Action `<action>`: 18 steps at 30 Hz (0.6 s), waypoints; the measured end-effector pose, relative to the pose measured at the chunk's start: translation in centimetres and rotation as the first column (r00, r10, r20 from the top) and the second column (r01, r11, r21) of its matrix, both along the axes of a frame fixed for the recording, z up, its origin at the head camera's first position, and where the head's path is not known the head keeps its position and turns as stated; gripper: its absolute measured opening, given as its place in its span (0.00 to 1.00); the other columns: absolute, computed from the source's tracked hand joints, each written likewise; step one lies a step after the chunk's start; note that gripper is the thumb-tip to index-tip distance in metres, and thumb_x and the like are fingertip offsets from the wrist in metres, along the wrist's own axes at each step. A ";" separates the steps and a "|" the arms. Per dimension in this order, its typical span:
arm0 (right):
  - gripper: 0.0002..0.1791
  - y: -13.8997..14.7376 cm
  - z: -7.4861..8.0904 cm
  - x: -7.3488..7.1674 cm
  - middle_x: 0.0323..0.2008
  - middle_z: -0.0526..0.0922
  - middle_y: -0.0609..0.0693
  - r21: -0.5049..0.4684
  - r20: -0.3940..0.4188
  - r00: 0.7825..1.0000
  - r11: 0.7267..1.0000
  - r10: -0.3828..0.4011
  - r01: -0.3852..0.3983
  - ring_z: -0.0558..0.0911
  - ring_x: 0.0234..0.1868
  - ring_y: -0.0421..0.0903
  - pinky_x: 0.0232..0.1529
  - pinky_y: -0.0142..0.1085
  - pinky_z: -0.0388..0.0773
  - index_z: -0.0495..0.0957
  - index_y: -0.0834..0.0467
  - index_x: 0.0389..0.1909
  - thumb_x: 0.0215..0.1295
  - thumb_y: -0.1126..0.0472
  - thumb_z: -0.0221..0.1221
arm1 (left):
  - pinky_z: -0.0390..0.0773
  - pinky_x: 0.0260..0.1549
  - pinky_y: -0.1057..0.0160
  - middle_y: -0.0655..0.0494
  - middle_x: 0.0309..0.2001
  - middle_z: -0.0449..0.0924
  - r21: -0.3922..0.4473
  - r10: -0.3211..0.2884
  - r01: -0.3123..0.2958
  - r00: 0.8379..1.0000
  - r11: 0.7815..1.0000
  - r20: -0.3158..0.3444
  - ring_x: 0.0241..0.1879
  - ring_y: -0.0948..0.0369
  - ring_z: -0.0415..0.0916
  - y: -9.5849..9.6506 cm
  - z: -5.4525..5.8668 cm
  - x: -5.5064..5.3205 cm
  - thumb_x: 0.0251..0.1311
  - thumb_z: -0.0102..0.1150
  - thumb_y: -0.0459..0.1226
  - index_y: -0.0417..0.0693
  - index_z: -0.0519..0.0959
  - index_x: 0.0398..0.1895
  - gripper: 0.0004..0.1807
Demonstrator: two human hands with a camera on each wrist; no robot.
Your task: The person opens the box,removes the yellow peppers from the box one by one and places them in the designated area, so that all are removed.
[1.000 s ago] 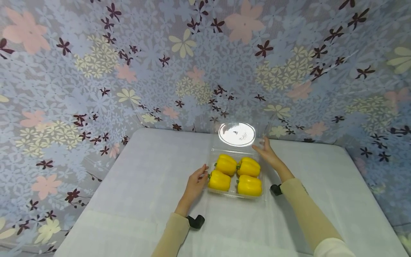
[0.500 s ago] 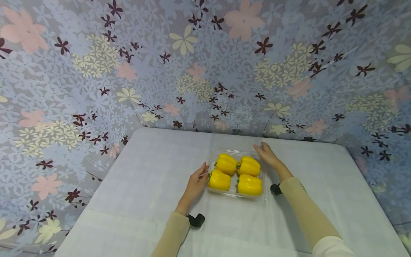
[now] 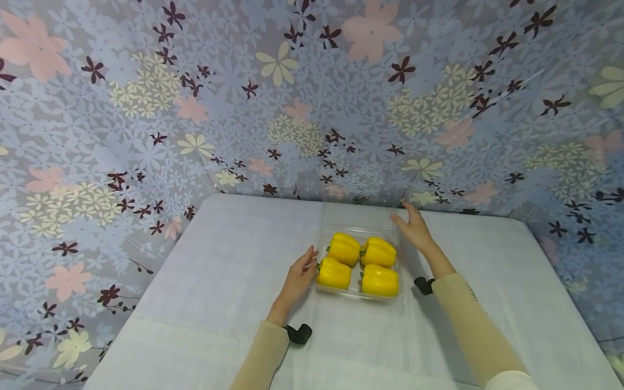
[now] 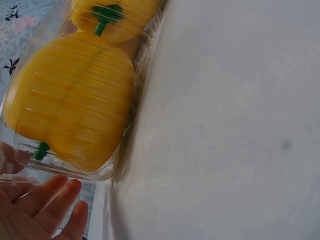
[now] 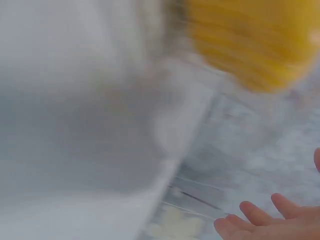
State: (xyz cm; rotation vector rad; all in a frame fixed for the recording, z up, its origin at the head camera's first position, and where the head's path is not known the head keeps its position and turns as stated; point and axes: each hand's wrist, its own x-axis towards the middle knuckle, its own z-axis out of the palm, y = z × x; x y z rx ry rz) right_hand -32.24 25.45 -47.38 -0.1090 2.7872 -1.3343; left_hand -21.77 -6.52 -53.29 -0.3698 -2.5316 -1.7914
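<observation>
A clear plastic clamshell container (image 3: 358,295) sits on the table with several yellow bell peppers (image 3: 379,280) in it, green stems pointing left. Its transparent lid (image 3: 361,218) is folded back toward the wall. My left hand (image 3: 296,279) holds the container's left edge; in the left wrist view the thumb shows above the plastic flange, with the other fingers (image 4: 60,205) loosely extended below. Near the lid's right edge, my right hand (image 3: 416,228) has thumb and fingers spread. The right wrist view is blurred, with those fingers (image 5: 255,214) apart from the bell pepper (image 5: 250,40).
White cloth covers the table (image 3: 219,260). A floral curtain (image 3: 292,108) hangs right behind its far edge, close to the lid. Both wrists wear small black camera mounts (image 3: 298,334).
The bright oval glare on the lid is gone. My right hand dipped slightly, then moved up and right, away from the lid's edge. The left hand and the peppers have stayed put.
</observation>
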 end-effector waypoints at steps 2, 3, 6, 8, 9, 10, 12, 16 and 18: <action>0.40 -0.2 1.1 0.6 0.73 0.46 0.69 0.009 -0.051 0.999 1.000 0.005 -0.004 0.49 0.72 0.68 0.68 0.64 0.50 0.44 0.66 0.73 0.72 0.46 0.47 | 0.71 0.59 0.46 0.40 0.65 0.68 -0.003 0.006 -0.006 1.000 1.000 0.006 0.61 0.45 0.70 0.0 0.0 0.0 0.70 0.45 0.34 0.36 0.56 0.71 0.28; 0.40 -0.4 1.6 1.0 0.73 0.47 0.69 0.013 -0.071 0.997 1.000 0.008 -0.008 0.49 0.72 0.68 0.68 0.64 0.51 0.46 0.66 0.73 0.72 0.46 0.48 | 0.71 0.58 0.46 0.40 0.65 0.68 -0.009 0.005 -0.005 1.000 1.000 0.005 0.61 0.45 0.70 0.1 0.0 0.0 0.71 0.45 0.34 0.36 0.56 0.71 0.28; 0.39 -1.3 2.9 2.4 0.72 0.49 0.69 0.025 -0.105 0.994 0.999 0.031 -0.028 0.51 0.72 0.67 0.67 0.64 0.51 0.49 0.66 0.72 0.71 0.48 0.51 | 0.71 0.58 0.46 0.40 0.65 0.68 -0.021 0.002 -0.002 1.000 1.000 0.013 0.61 0.45 0.70 0.2 0.1 0.3 0.71 0.44 0.34 0.35 0.55 0.72 0.28; 0.39 -2.1 3.4 3.4 0.72 0.50 0.69 0.034 -0.114 0.992 0.998 0.059 -0.056 0.51 0.72 0.67 0.67 0.64 0.51 0.50 0.66 0.72 0.70 0.50 0.52 | 0.71 0.58 0.46 0.41 0.65 0.68 -0.029 0.003 -0.002 1.000 1.000 0.013 0.60 0.46 0.70 0.2 0.2 0.4 0.71 0.44 0.34 0.36 0.55 0.72 0.28; 0.38 -2.5 3.5 3.9 0.72 0.51 0.69 0.039 -0.121 0.990 0.997 0.077 -0.073 0.52 0.72 0.67 0.67 0.64 0.52 0.51 0.66 0.71 0.69 0.51 0.53 | 0.71 0.58 0.46 0.41 0.65 0.68 -0.029 0.003 -0.003 1.000 1.000 0.013 0.60 0.46 0.70 0.2 0.1 0.4 0.71 0.44 0.34 0.36 0.55 0.72 0.28; 0.37 -2.8 3.6 4.3 0.72 0.52 0.68 0.045 -0.127 0.987 0.995 0.096 -0.091 0.52 0.72 0.67 0.67 0.64 0.52 0.52 0.66 0.71 0.69 0.52 0.54 | 0.71 0.58 0.46 0.41 0.65 0.69 -0.028 0.006 -0.006 1.000 1.000 0.015 0.60 0.46 0.70 0.2 0.1 0.3 0.71 0.44 0.34 0.36 0.55 0.72 0.28; 0.36 -3.5 3.6 4.9 0.71 0.55 0.67 0.059 -0.142 0.981 0.991 0.130 -0.123 0.54 0.71 0.66 0.67 0.63 0.53 0.54 0.66 0.70 0.68 0.55 0.55 | 0.71 0.58 0.47 0.42 0.65 0.69 -0.034 0.007 -0.007 1.000 0.999 0.006 0.60 0.46 0.71 0.2 0.0 0.2 0.71 0.43 0.35 0.37 0.55 0.72 0.28; 0.35 -4.2 3.0 5.9 0.69 0.59 0.66 0.120 -0.169 0.971 0.981 0.172 -0.153 0.58 0.70 0.65 0.67 0.62 0.56 0.57 0.65 0.69 0.66 0.57 0.58 | 0.72 0.58 0.47 0.40 0.65 0.69 -0.036 0.013 -0.013 1.000 0.999 0.001 0.60 0.46 0.71 0.2 0.1 0.1 0.71 0.44 0.33 0.36 0.55 0.72 0.28; 0.34 -4.3 2.6 6.3 0.68 0.60 0.66 0.153 -0.174 0.967 0.975 0.187 -0.161 0.60 0.69 0.64 0.66 0.61 0.58 0.58 0.65 0.68 0.66 0.56 0.58 | 0.71 0.57 0.45 0.38 0.64 0.69 -0.035 0.016 -0.016 1.000 0.999 -0.005 0.59 0.44 0.71 0.2 0.4 0.2 0.71 0.44 0.32 0.34 0.55 0.71 0.28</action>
